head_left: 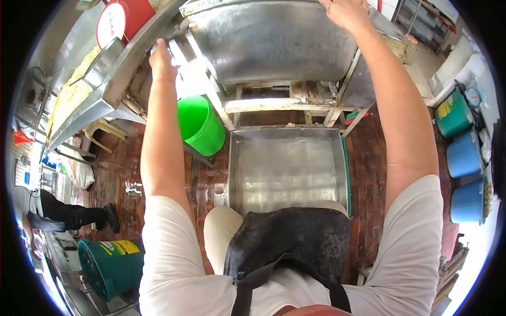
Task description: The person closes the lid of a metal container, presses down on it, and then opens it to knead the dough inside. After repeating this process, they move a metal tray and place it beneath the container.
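Both arms reach forward past a large steel vat on a pale frame. My left hand (162,59) is at the upper left, between the steel table and the vat (274,45); its fingers are largely hidden, and what it touches cannot be made out. At the top edge, my right hand (345,11) is by the vat's right upper rim, with curled fingers partly cut off by the frame. Below the vat, a shallow rectangular steel tray (287,168) lies low in front of my knees. A bright green bucket (203,126) stands left of the tray.
At left, a steel table (118,79) holds yellow material, a metal bowl (104,62) and a red scale (112,23). A green bin (112,268) is lower left, near another person's legs (79,215). Blue bins (464,158) and a green bin (453,112) line the right.
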`<move>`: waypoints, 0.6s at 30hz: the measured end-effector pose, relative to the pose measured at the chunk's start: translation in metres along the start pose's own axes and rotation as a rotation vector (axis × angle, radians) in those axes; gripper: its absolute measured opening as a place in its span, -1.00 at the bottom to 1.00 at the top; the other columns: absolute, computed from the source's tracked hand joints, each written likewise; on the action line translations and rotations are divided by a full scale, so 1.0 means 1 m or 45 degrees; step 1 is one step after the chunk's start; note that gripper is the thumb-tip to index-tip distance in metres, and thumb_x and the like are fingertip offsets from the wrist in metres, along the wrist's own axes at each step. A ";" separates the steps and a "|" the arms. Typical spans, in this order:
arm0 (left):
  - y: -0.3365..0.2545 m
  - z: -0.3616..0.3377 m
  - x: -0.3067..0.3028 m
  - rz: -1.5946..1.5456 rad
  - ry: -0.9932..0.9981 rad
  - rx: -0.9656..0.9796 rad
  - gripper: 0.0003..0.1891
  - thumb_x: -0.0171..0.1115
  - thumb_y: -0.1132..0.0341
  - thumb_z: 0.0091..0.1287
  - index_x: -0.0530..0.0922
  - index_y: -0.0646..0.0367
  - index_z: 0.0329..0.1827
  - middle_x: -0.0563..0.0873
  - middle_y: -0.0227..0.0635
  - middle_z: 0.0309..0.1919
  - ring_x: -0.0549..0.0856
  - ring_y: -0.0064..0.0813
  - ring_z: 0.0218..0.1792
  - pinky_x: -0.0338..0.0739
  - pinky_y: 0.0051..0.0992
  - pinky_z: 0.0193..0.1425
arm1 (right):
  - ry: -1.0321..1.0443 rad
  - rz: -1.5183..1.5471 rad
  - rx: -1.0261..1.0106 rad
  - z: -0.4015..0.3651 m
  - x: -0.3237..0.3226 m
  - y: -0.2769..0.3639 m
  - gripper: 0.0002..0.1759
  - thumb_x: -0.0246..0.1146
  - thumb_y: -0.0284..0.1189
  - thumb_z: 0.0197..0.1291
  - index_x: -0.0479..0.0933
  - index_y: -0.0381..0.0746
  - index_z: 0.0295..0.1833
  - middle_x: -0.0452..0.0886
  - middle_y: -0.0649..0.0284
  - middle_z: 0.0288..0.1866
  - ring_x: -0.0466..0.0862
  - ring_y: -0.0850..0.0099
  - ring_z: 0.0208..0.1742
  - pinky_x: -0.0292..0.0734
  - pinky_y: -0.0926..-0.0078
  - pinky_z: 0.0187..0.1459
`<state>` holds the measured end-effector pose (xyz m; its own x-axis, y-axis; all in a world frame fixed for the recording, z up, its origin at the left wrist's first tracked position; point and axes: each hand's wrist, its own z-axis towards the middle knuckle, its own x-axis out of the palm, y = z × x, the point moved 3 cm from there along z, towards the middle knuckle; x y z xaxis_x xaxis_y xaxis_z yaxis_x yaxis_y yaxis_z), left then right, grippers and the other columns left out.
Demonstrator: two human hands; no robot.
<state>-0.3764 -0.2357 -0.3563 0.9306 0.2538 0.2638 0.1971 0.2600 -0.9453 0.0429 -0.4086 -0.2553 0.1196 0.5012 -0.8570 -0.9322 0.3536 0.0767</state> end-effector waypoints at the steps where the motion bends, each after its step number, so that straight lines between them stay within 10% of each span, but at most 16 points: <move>1: -0.004 -0.011 0.005 0.182 0.002 0.223 -0.43 0.23 0.14 0.50 0.36 0.31 0.44 0.61 -0.03 0.21 0.61 -0.12 0.23 0.47 -0.03 0.35 | 0.004 0.003 0.016 -0.001 -0.002 -0.001 -0.22 -0.04 -0.02 0.57 0.09 -0.34 0.64 0.14 -0.19 0.65 0.09 -0.05 0.68 -0.05 -0.02 0.63; 6: -0.082 -0.076 0.085 0.707 0.365 1.181 -0.36 0.36 0.10 0.40 0.45 0.33 0.43 0.57 0.08 0.36 0.55 -0.01 0.36 0.36 -0.26 0.47 | 0.005 -0.002 0.043 -0.012 -0.016 0.009 -0.24 -0.04 -0.03 0.57 0.11 -0.34 0.63 0.19 -0.18 0.62 0.15 -0.06 0.65 0.00 -0.04 0.61; 7: -0.084 -0.055 0.106 0.798 0.615 1.273 -0.37 0.34 -0.02 0.39 0.50 0.13 0.43 0.58 -0.03 0.36 0.51 0.03 0.40 0.32 -0.20 0.50 | -0.295 -0.208 -0.116 0.024 0.035 -0.024 -0.36 -0.02 0.18 0.50 0.51 -0.14 0.25 0.59 0.01 0.26 0.47 0.01 0.39 0.19 -0.13 0.42; 9: -0.063 -0.026 0.130 1.145 0.567 1.477 -0.57 0.37 0.08 0.21 0.69 0.11 0.08 0.75 -0.04 0.01 0.67 -0.02 0.14 0.50 -0.11 0.28 | -0.190 -0.219 -0.137 0.025 0.033 -0.025 -0.36 -0.02 0.14 0.52 0.48 -0.15 0.35 0.55 0.03 0.33 0.43 0.05 0.44 0.16 -0.09 0.45; 12: -0.056 -0.022 0.134 1.561 0.528 1.365 -0.39 0.31 -0.12 0.37 0.55 -0.04 0.40 0.63 -0.16 0.30 0.50 -0.02 0.40 0.27 -0.11 0.53 | -0.171 -0.190 -0.162 0.022 0.034 -0.031 -0.32 0.00 0.13 0.51 0.40 -0.12 0.48 0.49 0.08 0.42 0.37 0.09 0.50 0.07 -0.06 0.53; 18: -0.079 -0.068 0.123 1.511 0.528 1.272 -0.46 0.36 -0.02 0.23 0.60 0.05 0.22 0.64 -0.11 0.20 0.48 -0.08 0.38 0.25 -0.06 0.49 | -0.254 -0.081 -0.194 0.018 0.040 -0.042 -0.28 -0.01 0.17 0.49 0.34 -0.04 0.55 0.46 0.14 0.46 0.32 0.09 0.54 -0.04 -0.04 0.60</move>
<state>-0.2567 -0.2884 -0.2620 0.4514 0.5313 -0.7169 -0.7788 0.6268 -0.0258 0.0925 -0.3893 -0.2836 0.2305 0.6332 -0.7389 -0.9596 0.2737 -0.0648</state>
